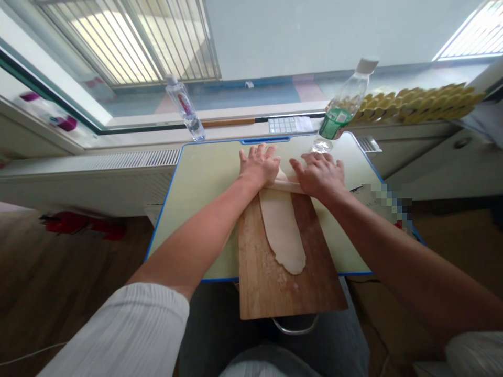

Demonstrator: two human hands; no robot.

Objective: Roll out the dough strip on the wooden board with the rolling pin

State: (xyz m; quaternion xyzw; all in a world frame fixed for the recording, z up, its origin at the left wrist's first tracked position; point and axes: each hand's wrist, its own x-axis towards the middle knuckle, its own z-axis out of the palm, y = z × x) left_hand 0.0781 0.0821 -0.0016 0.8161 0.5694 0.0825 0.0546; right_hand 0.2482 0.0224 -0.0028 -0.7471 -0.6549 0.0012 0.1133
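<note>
A long, flat sheet of dough [283,228] lies lengthwise on a wooden board [255,277], its rounded near end above a few floury smears. Across the dough's far part lies a pale rolling pin [290,186]. My left hand [260,166] rests its palm on the pin's left end, fingers spread and pointing forward. On the right end presses the palm of my right hand [322,175], also with fingers stretched out rather than wrapped round. Both hands hide the pin's ends, and the dough's far end is partly covered.
The board overhangs the near edge of a pale, blue-rimmed table [208,183]. A green-labelled bottle [336,123] stands near my right hand; another clear bottle [188,112] stands back left. Yellow egg trays [420,104] sit on the windowsill. A radiator [129,162] runs behind.
</note>
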